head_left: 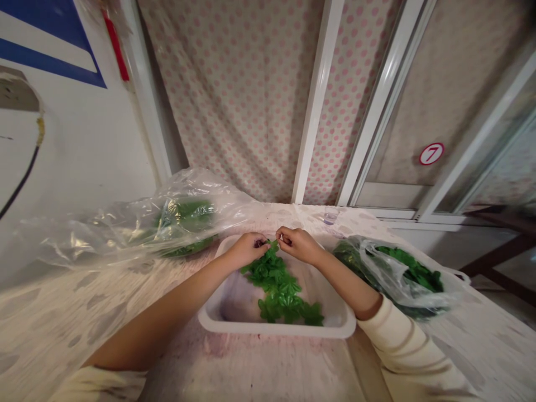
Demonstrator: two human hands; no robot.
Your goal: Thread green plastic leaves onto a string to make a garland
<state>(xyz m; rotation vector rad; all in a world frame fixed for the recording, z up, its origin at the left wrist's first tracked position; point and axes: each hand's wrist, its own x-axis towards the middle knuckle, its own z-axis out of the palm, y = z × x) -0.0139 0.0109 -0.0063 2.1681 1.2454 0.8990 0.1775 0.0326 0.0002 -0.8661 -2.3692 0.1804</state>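
A white plastic tray (276, 328) stands on the table in front of me, with a loose heap of green leaf-shaped pieces (285, 287) in its middle. They look like artificial leaves. Over the tray's far side, my left hand (250, 249) is closed, thumb and fingers pinching a green leaf piece (274, 245) at the top of the heap. Close to its right, my right hand (299, 244) is curled with thumb and fingertips together. Whatever its fingertips hold is too small to make out.
A large clear plastic bag (184, 215) with green contents lies at the far left. Right of the tray sits another clear bag (389, 279) of green leaves. The patterned tablecloth (84, 312) reaches back to a dotted curtain (251, 100) and white frames.
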